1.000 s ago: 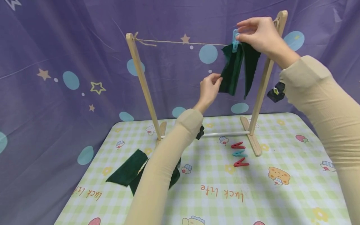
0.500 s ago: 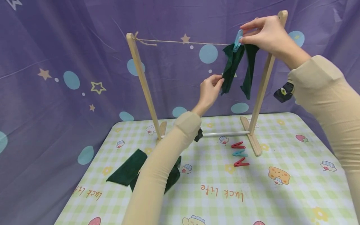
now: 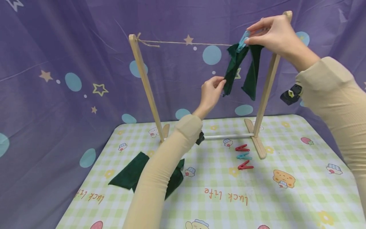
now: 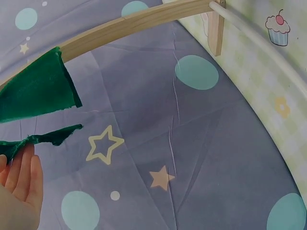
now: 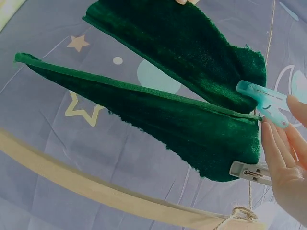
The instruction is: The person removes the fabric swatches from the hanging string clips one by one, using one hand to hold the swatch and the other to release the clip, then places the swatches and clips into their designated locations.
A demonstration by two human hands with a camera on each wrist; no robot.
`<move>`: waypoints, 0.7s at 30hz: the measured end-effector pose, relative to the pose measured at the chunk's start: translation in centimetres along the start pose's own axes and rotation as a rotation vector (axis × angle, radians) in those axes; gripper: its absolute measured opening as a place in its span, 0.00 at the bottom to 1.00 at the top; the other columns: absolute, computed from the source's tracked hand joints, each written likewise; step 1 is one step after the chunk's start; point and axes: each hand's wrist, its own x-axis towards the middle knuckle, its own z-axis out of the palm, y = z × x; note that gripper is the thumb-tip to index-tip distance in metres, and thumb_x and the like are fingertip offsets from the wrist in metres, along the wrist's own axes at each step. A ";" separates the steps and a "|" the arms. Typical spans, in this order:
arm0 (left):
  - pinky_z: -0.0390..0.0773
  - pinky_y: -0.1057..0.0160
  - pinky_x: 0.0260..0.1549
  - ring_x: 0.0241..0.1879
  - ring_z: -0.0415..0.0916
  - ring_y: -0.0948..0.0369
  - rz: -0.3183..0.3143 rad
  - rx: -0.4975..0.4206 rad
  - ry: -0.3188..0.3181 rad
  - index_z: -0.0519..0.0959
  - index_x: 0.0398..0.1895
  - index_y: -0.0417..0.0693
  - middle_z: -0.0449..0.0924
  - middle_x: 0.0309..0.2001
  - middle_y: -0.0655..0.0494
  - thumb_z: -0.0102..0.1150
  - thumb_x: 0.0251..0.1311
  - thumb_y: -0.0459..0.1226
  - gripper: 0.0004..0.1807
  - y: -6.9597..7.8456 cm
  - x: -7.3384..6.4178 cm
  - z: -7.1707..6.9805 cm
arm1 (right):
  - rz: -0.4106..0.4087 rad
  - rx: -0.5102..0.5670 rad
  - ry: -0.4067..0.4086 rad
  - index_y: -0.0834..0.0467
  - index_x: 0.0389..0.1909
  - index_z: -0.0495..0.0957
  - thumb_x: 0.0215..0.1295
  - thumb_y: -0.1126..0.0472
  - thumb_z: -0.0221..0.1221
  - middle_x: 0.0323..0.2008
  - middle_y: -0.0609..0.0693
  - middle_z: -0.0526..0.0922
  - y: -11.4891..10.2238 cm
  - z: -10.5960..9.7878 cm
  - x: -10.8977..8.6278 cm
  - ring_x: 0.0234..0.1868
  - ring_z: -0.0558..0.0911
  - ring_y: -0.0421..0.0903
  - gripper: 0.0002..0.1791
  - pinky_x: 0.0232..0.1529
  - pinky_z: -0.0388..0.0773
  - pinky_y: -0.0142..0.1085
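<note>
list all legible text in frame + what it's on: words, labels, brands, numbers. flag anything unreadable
"luck life": tablecloth, near the middle, upside down in the head view.
"luck lif": same cloth, left edge, upside down, cut off there.
Black device at the right sleeve: yellow mark, too small to read.
Raised blue clothespin: no text visible.

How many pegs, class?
5: two red pegs, one blue peg on the table; another blue peg in the right hand; a grey peg on green cloth. More may be hidden.
</note>
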 end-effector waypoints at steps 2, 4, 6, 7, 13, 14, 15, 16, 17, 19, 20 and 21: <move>0.72 0.76 0.29 0.31 0.77 0.65 0.006 0.002 0.002 0.78 0.41 0.40 0.81 0.37 0.51 0.53 0.59 0.37 0.11 0.0 0.0 -0.1 | -0.012 0.017 0.013 0.64 0.48 0.75 0.50 0.58 0.64 0.25 0.33 0.76 0.0 -0.1 0.0 0.26 0.75 0.31 0.23 0.32 0.66 0.20; 0.73 0.76 0.29 0.31 0.77 0.64 0.012 -0.001 0.003 0.78 0.41 0.40 0.81 0.37 0.50 0.53 0.59 0.37 0.12 0.0 0.0 -0.2 | -0.023 0.032 0.027 0.62 0.44 0.77 0.50 0.60 0.64 0.23 0.33 0.76 0.0 -0.1 0.0 0.25 0.75 0.30 0.19 0.31 0.67 0.20; 0.73 0.76 0.28 0.31 0.77 0.64 0.013 0.000 0.005 0.78 0.41 0.40 0.81 0.37 0.50 0.53 0.59 0.38 0.12 0.1 0.0 -0.4 | -0.034 0.043 0.039 0.58 0.39 0.78 0.50 0.60 0.64 0.22 0.32 0.77 0.0 -0.2 0.0 0.24 0.76 0.29 0.14 0.35 0.66 0.21; 0.73 0.76 0.29 0.32 0.77 0.64 0.014 0.004 0.005 0.78 0.42 0.40 0.81 0.38 0.51 0.53 0.59 0.38 0.12 0.1 0.0 -0.5 | -0.042 0.049 0.045 0.57 0.36 0.79 0.50 0.61 0.64 0.21 0.31 0.77 0.0 -0.2 0.0 0.24 0.76 0.28 0.11 0.41 0.64 0.20; 0.72 0.75 0.27 0.30 0.77 0.64 0.015 0.015 0.025 0.79 0.41 0.40 0.81 0.36 0.50 0.53 0.59 0.37 0.11 0.2 0.1 -0.8 | -0.054 0.120 0.072 0.51 0.26 0.79 0.47 0.64 0.65 0.21 0.33 0.78 -0.1 -0.4 0.1 0.23 0.77 0.28 0.06 0.39 0.68 0.18; 0.72 0.75 0.26 0.30 0.77 0.64 0.018 0.015 0.033 0.79 0.41 0.40 0.81 0.36 0.50 0.54 0.58 0.37 0.11 0.1 0.1 -0.9 | -0.050 0.138 0.079 0.51 0.25 0.80 0.47 0.64 0.66 0.21 0.34 0.78 0.0 -0.5 0.1 0.24 0.77 0.29 0.06 0.33 0.70 0.19; 0.72 0.75 0.26 0.29 0.77 0.64 0.020 0.015 0.038 0.79 0.40 0.40 0.81 0.35 0.50 0.54 0.58 0.36 0.11 0.2 0.1 -0.9 | -0.048 0.152 0.084 0.50 0.24 0.80 0.46 0.64 0.66 0.22 0.34 0.79 0.0 -0.5 0.1 0.24 0.77 0.30 0.06 0.31 0.70 0.19; 0.72 0.75 0.26 0.29 0.77 0.64 0.019 0.016 0.042 0.79 0.40 0.40 0.81 0.35 0.50 0.54 0.58 0.36 0.11 0.2 0.1 -1.0 | -0.046 0.168 0.091 0.50 0.24 0.80 0.46 0.64 0.66 0.22 0.35 0.79 0.0 -0.6 0.1 0.24 0.77 0.30 0.06 0.28 0.69 0.19; 0.72 0.75 0.25 0.29 0.77 0.64 0.019 0.015 0.044 0.79 0.40 0.40 0.81 0.35 0.50 0.54 0.58 0.36 0.11 0.2 0.2 -1.1 | -0.040 0.186 0.096 0.50 0.23 0.81 0.45 0.64 0.67 0.22 0.35 0.79 0.0 -0.6 0.1 0.24 0.77 0.30 0.06 0.27 0.69 0.19; 0.72 0.75 0.25 0.29 0.77 0.64 0.015 0.018 0.043 0.79 0.41 0.40 0.81 0.36 0.50 0.54 0.58 0.37 0.11 0.2 0.2 -1.2 | -0.030 0.211 0.103 0.51 0.24 0.81 0.45 0.64 0.67 0.23 0.36 0.80 0.0 -0.7 0.0 0.25 0.77 0.31 0.06 0.28 0.69 0.20; 0.72 0.75 0.25 0.29 0.77 0.65 0.013 0.019 0.043 0.79 0.41 0.40 0.82 0.36 0.50 0.54 0.58 0.37 0.11 0.2 0.2 -1.2 | -0.026 0.220 0.105 0.52 0.25 0.81 0.45 0.64 0.67 0.24 0.36 0.80 0.0 -0.8 0.0 0.25 0.77 0.31 0.05 0.28 0.69 0.20; 0.72 0.75 0.25 0.29 0.77 0.65 0.010 0.019 0.041 0.79 0.41 0.40 0.81 0.36 0.50 0.54 0.58 0.37 0.12 0.2 0.3 -1.3 | -0.022 0.231 0.107 0.52 0.25 0.82 0.45 0.63 0.67 0.25 0.37 0.80 0.0 -0.8 -0.1 0.25 0.77 0.32 0.05 0.28 0.69 0.20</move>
